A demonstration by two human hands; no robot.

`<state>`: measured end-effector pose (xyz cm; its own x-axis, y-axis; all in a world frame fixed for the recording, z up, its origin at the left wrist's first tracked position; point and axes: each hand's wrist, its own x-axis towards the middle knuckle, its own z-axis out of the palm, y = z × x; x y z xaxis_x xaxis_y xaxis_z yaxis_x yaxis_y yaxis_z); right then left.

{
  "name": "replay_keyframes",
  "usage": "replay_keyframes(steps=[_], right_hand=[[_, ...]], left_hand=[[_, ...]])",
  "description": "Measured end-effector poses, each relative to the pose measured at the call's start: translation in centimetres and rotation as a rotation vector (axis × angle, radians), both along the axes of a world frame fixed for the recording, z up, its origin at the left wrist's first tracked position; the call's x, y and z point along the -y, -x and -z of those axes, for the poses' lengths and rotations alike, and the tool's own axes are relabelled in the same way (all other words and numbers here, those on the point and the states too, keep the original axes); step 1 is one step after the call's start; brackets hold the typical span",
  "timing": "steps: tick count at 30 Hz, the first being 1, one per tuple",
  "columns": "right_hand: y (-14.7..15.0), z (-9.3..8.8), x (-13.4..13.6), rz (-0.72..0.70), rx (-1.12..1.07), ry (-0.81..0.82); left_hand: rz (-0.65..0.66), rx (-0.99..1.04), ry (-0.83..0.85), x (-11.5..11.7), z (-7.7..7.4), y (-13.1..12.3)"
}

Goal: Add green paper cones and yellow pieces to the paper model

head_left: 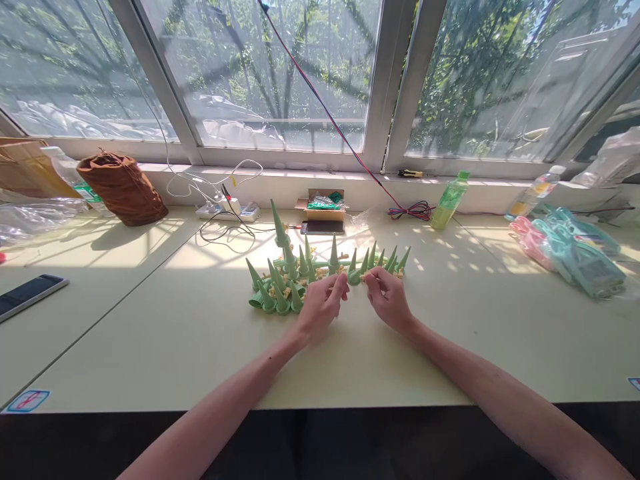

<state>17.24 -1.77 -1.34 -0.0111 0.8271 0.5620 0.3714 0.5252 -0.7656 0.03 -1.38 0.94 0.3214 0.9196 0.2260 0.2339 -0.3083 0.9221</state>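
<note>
Many green cones (283,303) with round bases stand in a cluster on the table, mostly upright, with small yellowish pieces (301,291) among them. One taller green cone (278,225) rises at the back left of the cluster. My left hand (324,305) is closed in front of the cluster's middle, thumb and fingers together; what they pinch, if anything, is hidden. My right hand (389,300) is pinched on a tiny yellowish piece (365,276), close beside a green cone (354,270). Both hands partly cover the cones behind them.
Behind the cones lie a dark phone (323,227) and an open cardboard box (325,212). A power strip (230,211) with cables, a brown bag (123,187), a green bottle (450,201) and wrapped teal items (583,257) stand around. Another phone (31,295) rests at left.
</note>
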Motion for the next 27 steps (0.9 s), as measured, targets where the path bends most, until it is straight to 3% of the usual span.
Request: replay_keyframes(steps=[5,10,14,27], right_hand=[[-0.1,-0.1,-0.1,-0.046,0.038,-0.024],[-0.3,0.2,-0.3,-0.061,0.021,0.004],[-0.3,0.1,-0.3,-0.062,0.027,0.024],[-0.1,-0.4,-0.1,-0.043,0.069,0.036]], left_hand=[[0.211,0.149,0.363,-0.2,-0.4,0.1],[0.262,0.212,0.425,-0.3,-0.5,0.1],[0.255,0.164,0.316,-0.2,-0.2,0.3],[0.002,0.077,-0.166,-0.7,1.4,0.0]])
